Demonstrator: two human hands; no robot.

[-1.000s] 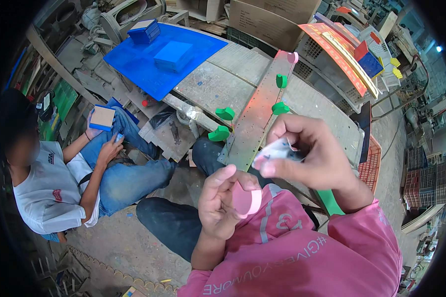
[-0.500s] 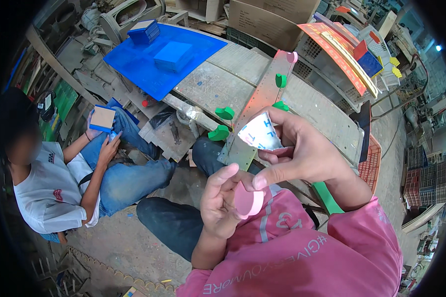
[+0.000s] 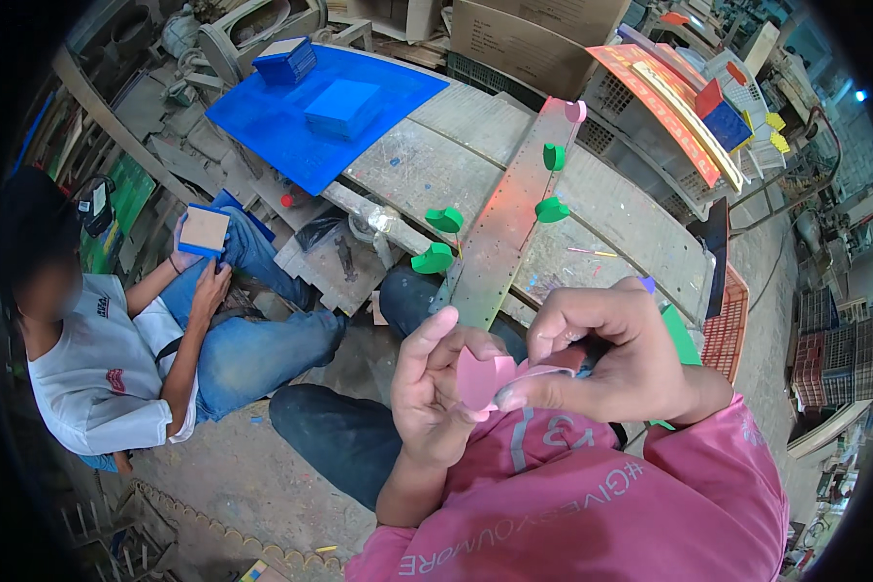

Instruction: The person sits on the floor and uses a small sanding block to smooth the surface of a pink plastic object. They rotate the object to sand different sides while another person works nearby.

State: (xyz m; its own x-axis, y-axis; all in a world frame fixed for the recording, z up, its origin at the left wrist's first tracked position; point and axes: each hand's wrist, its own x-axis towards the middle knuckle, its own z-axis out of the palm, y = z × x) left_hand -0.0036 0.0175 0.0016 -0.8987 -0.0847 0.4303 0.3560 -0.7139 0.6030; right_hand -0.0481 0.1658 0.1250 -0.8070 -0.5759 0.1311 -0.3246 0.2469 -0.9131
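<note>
Between the thumb and fingers of my left hand [image 3: 427, 403] is a small pink tulip-shaped piece [image 3: 483, 378], its flat face turned up. My right hand [image 3: 611, 344] pinches a folded piece of sandpaper [image 3: 555, 363], reddish-brown on the side that shows, against the right edge of the pink piece. Beyond my hands a long perforated metal strip [image 3: 500, 218] lies over the bench. Green tulip-shaped pieces, one of them a near-left green piece [image 3: 431, 258], stand out from its sides on thin pins, and another pink piece [image 3: 575, 112] is at its far end.
A plank bench [image 3: 407, 155] carries a blue sheet [image 3: 262, 116] with stacked blue blocks [image 3: 342, 109]. At left a seated person [image 3: 116, 359] holds a blue-edged square block [image 3: 205, 231]. An orange board [image 3: 650, 107] lies over crates at far right; an orange crate [image 3: 726, 325] stands nearer.
My right hand has turned and lowered the sandpaper from above onto the pink piece's edge; its white printed backing no longer shows. The other person's right hand has shifted to the block's lower edge.
</note>
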